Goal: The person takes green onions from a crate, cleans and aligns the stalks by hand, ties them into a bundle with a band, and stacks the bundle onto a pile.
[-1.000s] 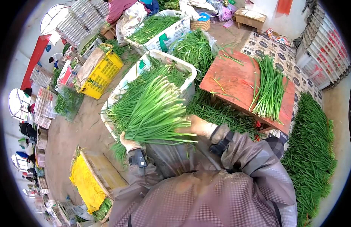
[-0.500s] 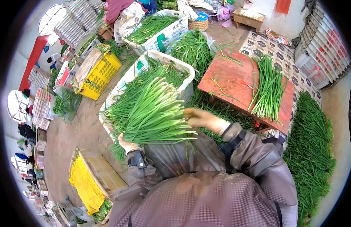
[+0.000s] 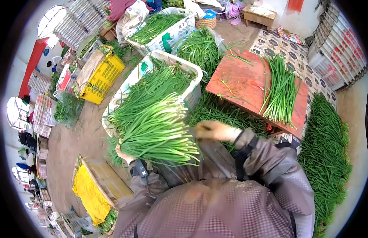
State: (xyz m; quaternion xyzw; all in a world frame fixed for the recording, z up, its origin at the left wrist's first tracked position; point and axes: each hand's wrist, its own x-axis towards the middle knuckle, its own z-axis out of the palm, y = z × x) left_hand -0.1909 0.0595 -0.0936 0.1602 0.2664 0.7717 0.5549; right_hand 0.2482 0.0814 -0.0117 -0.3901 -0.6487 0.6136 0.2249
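Note:
My left hand is closed around the leafy end of a large bunch of garlic chives, over the near side of a white plastic crate. The bunch fans out, its pale cut ends pointing right. To the right of those ends is my right hand, gloved and apart from the bunch; its fingers look bent but are smeared by motion. More loose chives fill the crate beneath. On the red wooden table to the right lies a smaller bunch of chives.
A second white crate of chives stands behind. Left are a yellow crate and a crate under yellow cloth. A long heap of chives lies along the right wall near stacked crates. A person in a maroon sleeve is at the back.
My left hand has moved left and slightly down with the bunch, whose pale ends are lower and more evenly spread. My right hand has shifted slightly right and down, away from the ends.

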